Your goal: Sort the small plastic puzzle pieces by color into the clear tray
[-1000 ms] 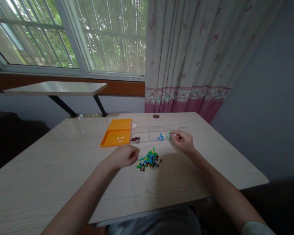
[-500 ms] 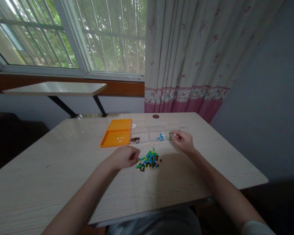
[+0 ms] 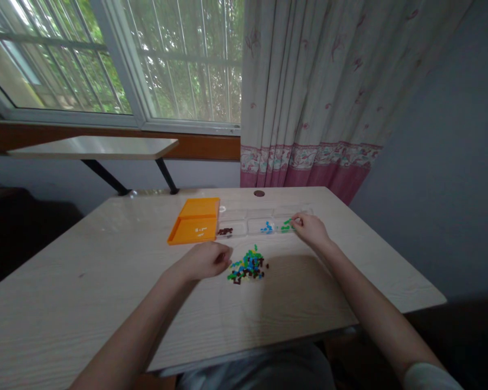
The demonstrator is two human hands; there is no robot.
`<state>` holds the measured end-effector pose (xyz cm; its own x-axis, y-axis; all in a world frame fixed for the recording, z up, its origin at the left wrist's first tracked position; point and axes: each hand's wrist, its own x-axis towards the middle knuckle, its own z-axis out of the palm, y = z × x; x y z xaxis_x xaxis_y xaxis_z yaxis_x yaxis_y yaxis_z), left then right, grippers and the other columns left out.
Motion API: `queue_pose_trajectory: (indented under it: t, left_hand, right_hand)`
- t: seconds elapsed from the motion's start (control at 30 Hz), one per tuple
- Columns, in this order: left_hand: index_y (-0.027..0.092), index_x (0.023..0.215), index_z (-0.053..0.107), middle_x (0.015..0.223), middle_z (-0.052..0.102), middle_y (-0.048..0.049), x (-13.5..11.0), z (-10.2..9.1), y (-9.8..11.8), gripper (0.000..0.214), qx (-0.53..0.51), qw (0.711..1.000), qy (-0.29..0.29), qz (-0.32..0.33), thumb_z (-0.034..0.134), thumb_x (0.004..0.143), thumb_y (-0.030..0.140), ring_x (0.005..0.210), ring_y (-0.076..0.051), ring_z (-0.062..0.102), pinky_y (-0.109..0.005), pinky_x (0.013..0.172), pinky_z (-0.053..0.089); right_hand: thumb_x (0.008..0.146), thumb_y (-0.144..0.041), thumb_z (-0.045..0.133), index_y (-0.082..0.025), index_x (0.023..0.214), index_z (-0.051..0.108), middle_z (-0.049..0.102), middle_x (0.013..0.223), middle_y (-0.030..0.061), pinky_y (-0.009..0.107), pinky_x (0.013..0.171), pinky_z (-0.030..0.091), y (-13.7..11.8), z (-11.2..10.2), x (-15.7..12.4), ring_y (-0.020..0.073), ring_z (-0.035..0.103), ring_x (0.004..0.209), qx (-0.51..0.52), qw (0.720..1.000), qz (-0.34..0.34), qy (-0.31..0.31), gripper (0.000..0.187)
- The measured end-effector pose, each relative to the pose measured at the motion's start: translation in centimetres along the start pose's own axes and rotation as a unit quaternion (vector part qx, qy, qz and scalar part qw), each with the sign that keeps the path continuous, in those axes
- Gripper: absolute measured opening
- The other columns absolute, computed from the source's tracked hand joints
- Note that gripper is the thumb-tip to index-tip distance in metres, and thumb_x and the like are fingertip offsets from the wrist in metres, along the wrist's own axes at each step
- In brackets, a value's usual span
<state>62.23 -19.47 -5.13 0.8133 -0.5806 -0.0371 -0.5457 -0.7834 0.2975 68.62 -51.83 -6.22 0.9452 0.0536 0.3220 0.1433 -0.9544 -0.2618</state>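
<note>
A pile of small building-brick pieces in green, blue, dark brown and yellow lies mid-table. My left hand rests at the pile's left edge with fingers curled closed; whatever they may hold is hidden. At the right end of a clear plastic compartment box, my right hand has its fingertips pressed together beside several green pieces. I cannot make out anything between those fingertips. Blue pieces sit in the neighbouring compartment, and dark brown pieces in the one farther left.
An open orange case holding a few white pieces adjoins the clear box on the left. A raised shelf on black legs stands at the back left of the wooden table. Behind are a window and a curtain.
My right hand has shifted slightly right, and the green piece seen at its fingertips no longer shows there. More green pieces are visible in the right compartment. The left hand stays by the pile.
</note>
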Motion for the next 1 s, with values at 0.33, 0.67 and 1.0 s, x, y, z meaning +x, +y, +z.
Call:
queue_pose_trajectory:
  t: [0.33, 0.67, 1.0]
  left_hand:
    - [0.018, 0.066, 0.056, 0.059, 0.055, 0.001, -0.1, 0.2, 0.0, 0.014, -0.017, 1.0, 0.008, 0.017, 0.045, 0.069, 0.025, 0.051, -0.01, 0.045, -0.019, 0.049, 0.029]
    - [0.017, 0.066, 0.059, 0.06, 0.056, 0.0007, 0.1, -0.3, 0.3, 0.016, -0.026, 1.0, -0.01, 0.014, 0.045, 0.069, 0.022, 0.051, -0.009, 0.045, -0.018, 0.048, 0.028]
    - [0.017, 0.066, 0.06, 0.06, 0.057, 0.0016, -0.1, -0.4, -0.1, 0.014, -0.051, 0.998, -0.03, 0.012, 0.046, 0.066, 0.018, 0.053, -0.009, 0.047, -0.017, 0.049, 0.03]
  right_hand:
    - [0.08, -0.032, 0.045, -0.022, 0.086, 0.065, 0.061, 0.06, -0.0003, 0.02, 0.049, 0.029, -2.8, 0.4, -1.6, 0.012, 0.053, 0.054, 0.071, 0.994, -0.074, -0.022, 0.023]
    - [0.08, -0.03, 0.048, -0.023, 0.084, 0.064, 0.059, 0.059, -0.0028, 0.019, 0.05, 0.029, -6.8, 1.4, -3.8, 0.0092, 0.05, 0.052, 0.108, 0.974, -0.179, -0.086, 0.018]
    - [0.079, -0.029, 0.05, -0.021, 0.083, 0.064, 0.058, 0.058, -0.0027, 0.019, 0.051, 0.03, -6.6, 1.6, -3.7, 0.0086, 0.049, 0.05, 0.127, 0.971, -0.189, -0.069, 0.017]
